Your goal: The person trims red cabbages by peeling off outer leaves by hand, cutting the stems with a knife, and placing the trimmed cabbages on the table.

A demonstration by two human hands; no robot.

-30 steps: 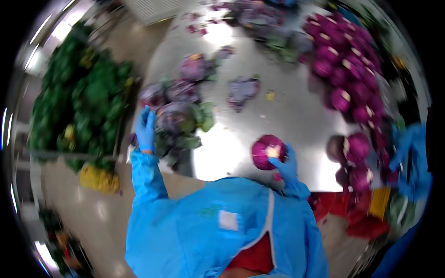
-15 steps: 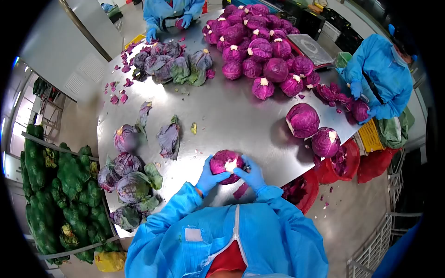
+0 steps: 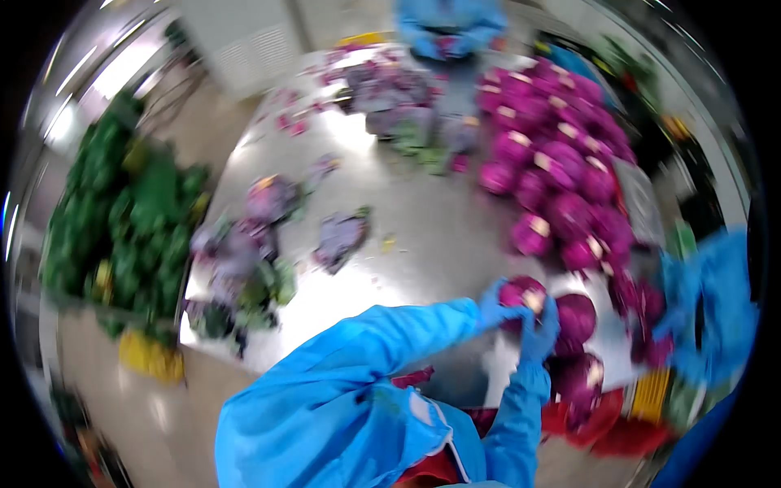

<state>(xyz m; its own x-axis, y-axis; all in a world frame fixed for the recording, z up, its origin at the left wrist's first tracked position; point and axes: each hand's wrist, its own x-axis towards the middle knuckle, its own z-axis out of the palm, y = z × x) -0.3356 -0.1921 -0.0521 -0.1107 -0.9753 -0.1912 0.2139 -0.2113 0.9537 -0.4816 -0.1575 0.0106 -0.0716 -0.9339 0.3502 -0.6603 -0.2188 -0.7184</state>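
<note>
A trimmed red cabbage (image 3: pixel 517 288) with a pale cut stem is between my two gloved hands, at the right part of the steel table (image 3: pixel 439 236). My left hand (image 3: pixel 493 309) grips its left side. My right hand (image 3: pixel 539 332) holds it from the right and below, close to the stem. Just right of my hands sit two more trimmed cabbages, one by my right fingers (image 3: pixel 577 319) and one nearer the table edge (image 3: pixel 579 376). Motion smears the view, so fine finger detail is lost.
A large heap of trimmed cabbages (image 3: pixel 561 163) stands at back right. Untrimmed cabbages (image 3: pixel 244 260) and a loose leaf (image 3: pixel 340 239) lie left. Co-workers in blue stand at the back (image 3: pixel 451 24) and right (image 3: pixel 716 301). Red bags (image 3: pixel 598 419) are below the right edge; netted green produce (image 3: pixel 122 220) is left.
Both hands have carried the cabbage rightward across the table, up to the two trimmed cabbages. The head view has turned and is now blurred.
</note>
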